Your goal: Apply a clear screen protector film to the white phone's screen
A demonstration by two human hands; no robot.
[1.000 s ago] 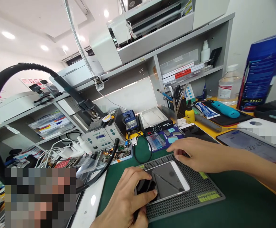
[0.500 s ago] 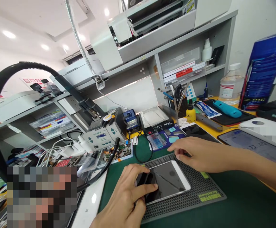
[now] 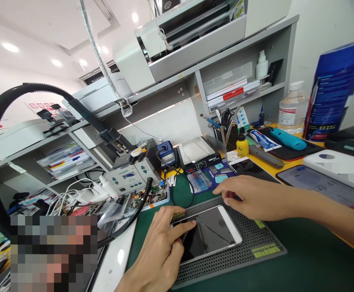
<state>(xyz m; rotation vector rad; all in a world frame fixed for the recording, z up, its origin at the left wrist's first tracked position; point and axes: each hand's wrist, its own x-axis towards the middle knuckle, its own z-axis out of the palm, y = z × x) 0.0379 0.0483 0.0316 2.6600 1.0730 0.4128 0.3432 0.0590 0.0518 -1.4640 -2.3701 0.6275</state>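
A white-framed smartphone lies face up on a grey honeycomb mat, its dark screen showing streaks of reflection. My left hand rests over the phone's left end. Its fingers are spread, one extended fingertip on the screen and another by the far edge; the phone's left end is partly covered. To the right, my right hand hovers over the mat's far right part, beyond the phone. Its forefinger points left, the other fingers are loosely bent, and I see nothing held in it.
A black hose curves in from the left, beside a tray of small parts. Behind the mat stand a control box and a flat heating plate. Another phone and a yellow bottle sit on the right.
My left fingers have slid a little toward the far left end of the phone. The right hand stays nearly in place, and the whole view has shifted slightly.
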